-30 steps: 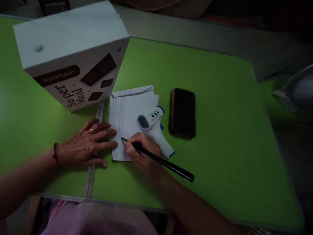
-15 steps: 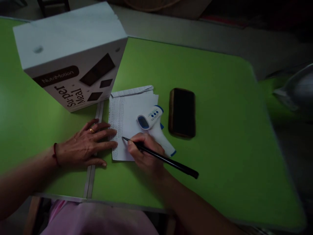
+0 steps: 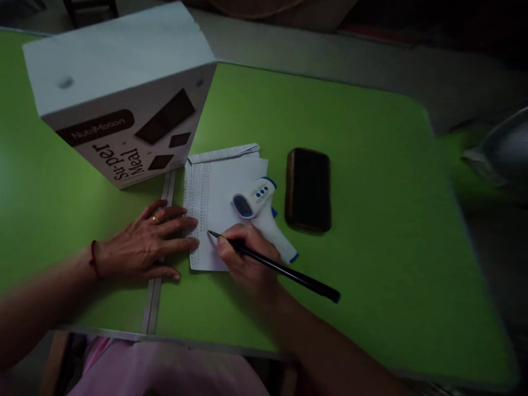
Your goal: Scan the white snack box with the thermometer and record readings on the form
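The smooth green counter [image 3: 330,110] is showing a faint sheen; the white matt paper sheet [image 3: 218,181], glossy black phone [image 3: 308,190], smooth white plastic thermometer [image 3: 259,206] and matt white cardboard box [image 3: 119,88] are lying on it

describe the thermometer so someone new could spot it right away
On the green table, find the white sheet of paper beside the big box. The thermometer lies on its right side, by the black phone: white, pistol-shaped, blue-trimmed.

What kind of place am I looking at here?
Probably a health-check or record-keeping desk in a dim room. An infrared thermometer lies on handwritten paper on a green table; the right hand holds a pen.
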`<state>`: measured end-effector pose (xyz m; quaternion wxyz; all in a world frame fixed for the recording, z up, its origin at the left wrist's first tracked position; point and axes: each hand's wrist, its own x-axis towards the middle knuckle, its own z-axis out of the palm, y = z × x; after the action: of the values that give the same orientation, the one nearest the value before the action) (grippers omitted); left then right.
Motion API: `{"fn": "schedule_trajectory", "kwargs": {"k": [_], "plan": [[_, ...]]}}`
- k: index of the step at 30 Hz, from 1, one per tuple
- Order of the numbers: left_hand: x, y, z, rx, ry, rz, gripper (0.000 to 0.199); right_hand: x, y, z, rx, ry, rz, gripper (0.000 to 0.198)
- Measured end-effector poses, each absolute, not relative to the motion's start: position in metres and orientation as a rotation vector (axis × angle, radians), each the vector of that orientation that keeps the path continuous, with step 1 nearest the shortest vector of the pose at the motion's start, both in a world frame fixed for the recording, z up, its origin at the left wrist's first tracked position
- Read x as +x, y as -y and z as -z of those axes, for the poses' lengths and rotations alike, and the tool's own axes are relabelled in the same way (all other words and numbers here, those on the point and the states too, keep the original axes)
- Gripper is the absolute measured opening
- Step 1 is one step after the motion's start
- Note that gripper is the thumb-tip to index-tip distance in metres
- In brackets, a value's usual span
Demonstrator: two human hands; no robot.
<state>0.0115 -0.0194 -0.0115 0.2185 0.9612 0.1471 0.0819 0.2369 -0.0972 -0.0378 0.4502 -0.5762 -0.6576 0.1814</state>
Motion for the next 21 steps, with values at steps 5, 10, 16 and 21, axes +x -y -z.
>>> {"fn": "schedule_trajectory", "kwargs": {"k": [5,10,16,21], "plan": [[0.0112,0.0198,0.0106,2.663,-0.410,-0.206,0.054,0.2355,0.0967,0.0364,-1.443,1.645,-0.434,0.015],[0.0109,0.0193,0.0122,2.648,-0.405,-0.228,0.053,0.2362,0.0959,0.0358,-1.419,1.652,-0.466,0.016],[0.0113,0.0208,0.0141,2.655,-0.422,-0.224,0.053,0.2364,0.0975,0.0365,-1.435,1.658,-0.502,0.018],[0.0114,0.0242,0.0143,2.640,-0.436,-0.239,0.053,0.2412,0.1025,0.0368,-1.328,1.786,-0.241,0.009]]}}
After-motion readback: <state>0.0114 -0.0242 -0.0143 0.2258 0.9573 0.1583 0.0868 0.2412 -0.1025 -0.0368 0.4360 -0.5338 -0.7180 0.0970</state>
